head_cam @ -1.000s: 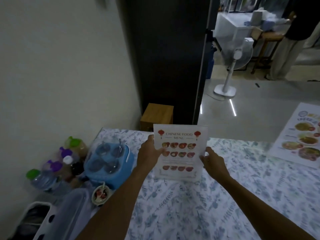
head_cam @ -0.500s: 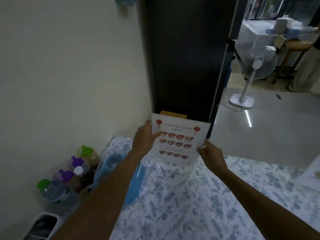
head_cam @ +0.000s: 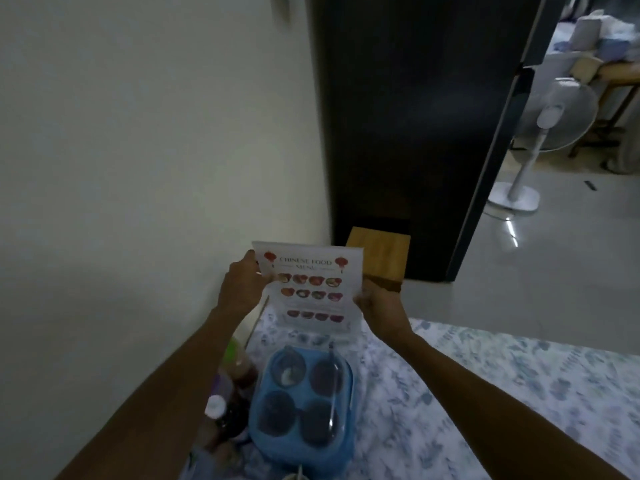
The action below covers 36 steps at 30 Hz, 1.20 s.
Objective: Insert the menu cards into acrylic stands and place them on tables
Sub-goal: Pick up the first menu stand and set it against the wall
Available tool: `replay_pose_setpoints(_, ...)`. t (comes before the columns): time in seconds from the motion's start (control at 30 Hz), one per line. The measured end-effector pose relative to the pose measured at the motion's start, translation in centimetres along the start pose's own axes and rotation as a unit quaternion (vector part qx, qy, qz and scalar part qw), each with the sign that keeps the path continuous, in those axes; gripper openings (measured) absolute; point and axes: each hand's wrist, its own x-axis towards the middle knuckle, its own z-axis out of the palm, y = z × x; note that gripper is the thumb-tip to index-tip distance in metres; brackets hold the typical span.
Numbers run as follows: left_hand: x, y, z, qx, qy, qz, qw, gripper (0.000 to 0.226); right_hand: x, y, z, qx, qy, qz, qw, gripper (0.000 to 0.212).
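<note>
A white menu card in a clear acrylic stand (head_cam: 313,289), headed "Chinese Food Menu" with rows of dish pictures, is upright at the far left corner of the table. My left hand (head_cam: 242,289) grips its left edge near the top. My right hand (head_cam: 377,306) grips its right edge lower down. The stand's base is at or just above the floral tablecloth (head_cam: 467,393); I cannot tell whether it touches.
A blue tray with four round condiment pots (head_cam: 304,403) sits just in front of the stand. Sauce bottles (head_cam: 228,403) crowd the table's left edge by the wall. Beyond the table are a wooden stool (head_cam: 381,254), a dark cabinet (head_cam: 415,133) and a standing fan (head_cam: 543,133).
Both hands have carried the menu stand leftward and further away toward the table's far left corner, behind the blue tray. The camera has turned left and down.
</note>
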Motion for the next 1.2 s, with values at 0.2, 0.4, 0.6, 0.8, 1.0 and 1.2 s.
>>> replay_pose_setpoints(0.2,3.2,-2.5,-0.1,0.024,0.008,-0.012,1.000,0.038,3.1,0.0,3.6,-0.058,-0.006,-0.001,0.998,0.015)
replay_pose_setpoints(0.4,4.9,-2.4,0.0,0.042,0.025,-0.028,0.998,0.039,4.9,-1.3,4.2,-0.134,-0.004,0.026,0.991,0.023)
replay_pose_setpoints(0.6,5.2,-1.7,0.2,0.078,0.058,-0.050,0.994,0.040,6.6,-0.8,5.6,-0.092,-0.011,-0.003,0.996,0.013)
replay_pose_setpoints(0.8,5.5,-1.2,0.5,0.130,0.081,-0.049,0.987,0.035,6.7,-1.6,5.6,-0.082,-0.013,0.000,0.997,0.015)
replay_pose_setpoints(1.0,5.1,-1.4,0.7,0.158,0.102,-0.033,0.982,0.032,6.9,-1.0,5.8,-0.065,-0.015,-0.001,0.998,0.017)
replay_pose_setpoints(1.2,4.5,-1.2,0.0,0.185,0.094,-0.022,0.978,0.035,6.8,-1.1,6.2,-0.067,-0.011,0.001,0.998,0.016)
